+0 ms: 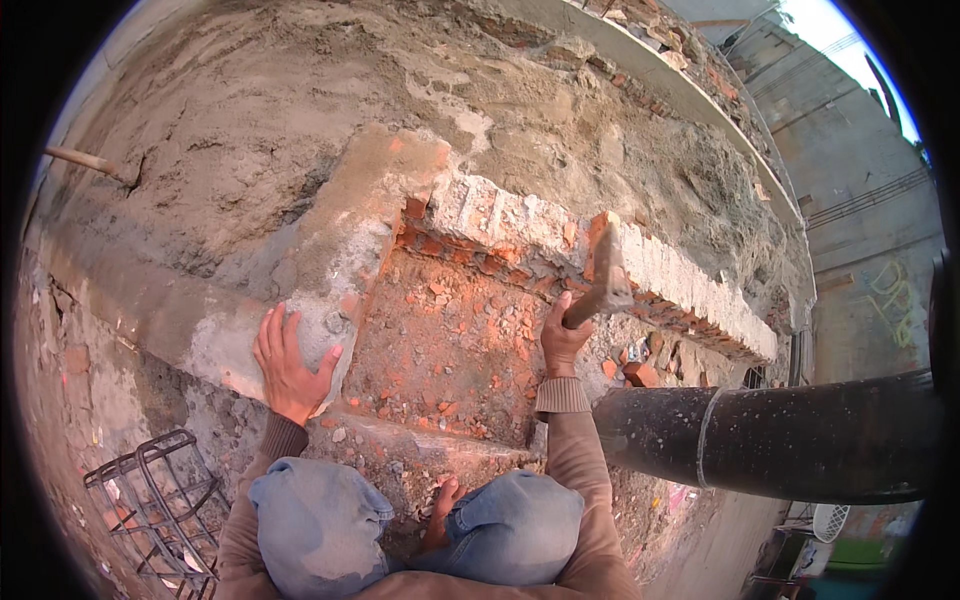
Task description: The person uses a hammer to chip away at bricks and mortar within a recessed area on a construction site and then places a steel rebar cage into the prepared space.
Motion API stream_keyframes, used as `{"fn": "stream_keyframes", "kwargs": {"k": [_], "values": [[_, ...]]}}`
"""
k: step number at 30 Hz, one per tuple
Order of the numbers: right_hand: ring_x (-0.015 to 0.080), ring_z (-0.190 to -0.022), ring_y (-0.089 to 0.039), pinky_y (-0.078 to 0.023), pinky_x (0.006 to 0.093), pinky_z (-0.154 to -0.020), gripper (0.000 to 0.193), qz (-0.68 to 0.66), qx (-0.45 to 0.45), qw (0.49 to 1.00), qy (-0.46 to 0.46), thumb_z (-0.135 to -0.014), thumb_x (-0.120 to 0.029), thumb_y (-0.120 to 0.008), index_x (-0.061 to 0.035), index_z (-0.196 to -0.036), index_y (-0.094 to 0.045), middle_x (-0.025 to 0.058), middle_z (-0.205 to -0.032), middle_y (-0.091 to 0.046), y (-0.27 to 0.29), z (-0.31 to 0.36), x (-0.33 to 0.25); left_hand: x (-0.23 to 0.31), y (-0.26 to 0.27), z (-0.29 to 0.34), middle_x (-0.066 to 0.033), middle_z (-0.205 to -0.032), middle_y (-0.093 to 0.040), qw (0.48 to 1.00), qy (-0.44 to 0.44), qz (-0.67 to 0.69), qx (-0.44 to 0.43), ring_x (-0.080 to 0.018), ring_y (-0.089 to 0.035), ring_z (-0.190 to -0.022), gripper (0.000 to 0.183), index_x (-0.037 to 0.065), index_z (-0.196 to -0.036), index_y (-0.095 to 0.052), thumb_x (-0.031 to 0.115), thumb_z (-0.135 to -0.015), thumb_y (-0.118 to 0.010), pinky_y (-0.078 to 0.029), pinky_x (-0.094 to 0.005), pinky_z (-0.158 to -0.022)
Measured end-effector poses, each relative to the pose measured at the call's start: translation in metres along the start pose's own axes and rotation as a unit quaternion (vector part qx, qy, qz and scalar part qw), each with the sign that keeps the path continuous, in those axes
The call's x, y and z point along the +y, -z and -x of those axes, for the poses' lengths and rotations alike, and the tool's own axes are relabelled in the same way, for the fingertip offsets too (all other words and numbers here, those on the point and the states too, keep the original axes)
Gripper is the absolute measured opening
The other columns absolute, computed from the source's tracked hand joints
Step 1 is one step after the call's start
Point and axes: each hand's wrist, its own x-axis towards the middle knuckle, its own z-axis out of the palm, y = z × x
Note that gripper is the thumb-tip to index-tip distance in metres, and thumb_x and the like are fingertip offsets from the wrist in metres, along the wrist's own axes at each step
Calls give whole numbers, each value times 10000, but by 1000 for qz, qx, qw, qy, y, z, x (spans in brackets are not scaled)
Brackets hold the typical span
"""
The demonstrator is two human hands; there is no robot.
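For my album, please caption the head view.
Left hand on masonry, right hand gripping a hammer-like tool near rubble.

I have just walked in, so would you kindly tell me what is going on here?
The person's right hand grips a brownish, long-headed hammer, which shows in front of a rough, pale-topped brick wall; whether the two touch is unclear. The left hand rests, fingers spread, on a grey, mortar-covered ledge. Between the hands, orange brick rubble litters a recess. A thick black pipe lies to the right.
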Motion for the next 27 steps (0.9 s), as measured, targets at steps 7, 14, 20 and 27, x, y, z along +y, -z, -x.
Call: {"fn": "stream_keyframes", "kwargs": {"k": [7,14,20,27], "values": [[222,-486,-589,-458,396,-490,470,190,-209,906,-315,-855,-348,-724,42,-629,-593,99,-517,-551,8,90,65,-3,-7,2,-217,-1468,-384,1000,-7,-11,-12,-396,-317,-1381,763,-13,-1349,-454,464,-817,-723,-243,-548,-1113],[73,-447,-405,-319,247,-416,338,-284,-35,955,74,-1002,-160,-582,-73,-696,-466,-8,-546,-436,39,-58,-174,-10,-4,2,-198,-1471,-388,1000,0,-22,-4,-388,-320,-1380,736,-8,-1342,-460,436,-820,-730,-244,-544,-1113],[146,-459,-427,-385,310,-454,392,-138,91,979,120,-999,-211,-543,-88,-652,-411,26,-561,-473,7,-43,-45,7,-9,-5,-203,-1471,-384,1000,-1,2,-3,-393,-316,-1382,746,-9,-1342,-459,446,-816,-729,-243,-547,-1112],[168,-424,-503,-375,367,-385,276,-11,-188,846,-499,-880,-191,-681,-15,-708,-557,44,-556,-523,12,112,68,-5,-5,2,-201,-1478,-377,1000,-15,-18,-12,-399,-310,-1385,780,-22,-1352,-444,467,-811,-723,-235,-549,-1118]]}}
